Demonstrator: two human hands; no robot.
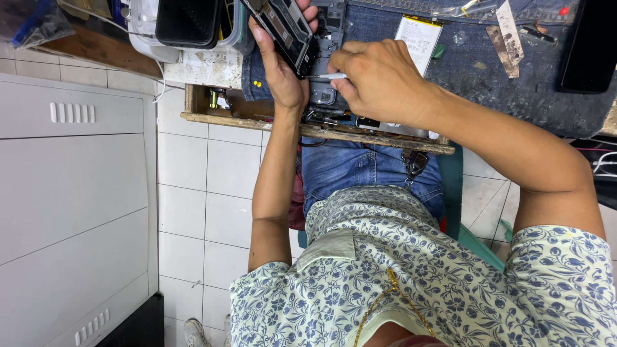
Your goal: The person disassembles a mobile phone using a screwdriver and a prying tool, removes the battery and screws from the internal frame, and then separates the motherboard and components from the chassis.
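While the right hand (379, 80) curls into a loose fist, its fingers (344, 64) are closed tightly around a slim silver screwdriver (324, 76), whose tip points toward the left hand and meets the opened phone body (324, 58) lying on the counter (514, 77). Just beside that tip, the left hand (279, 67) wraps its fingers (308, 11) around a dark phone panel (286, 29), thumb along one long edge and the other fingertips hooked over the far edge, so the panel is held tilted up off the phone body. Beyond the right hand's knuckles lies a white flat battery (418, 38) on the blue denim cloth that covers the counter. Farther out past the right wrist rest a few metal strips (504, 32) and a black phone (588, 45). Beyond the left hand sits a white plastic tub (144, 32) with another dark phone (189, 22) on it.
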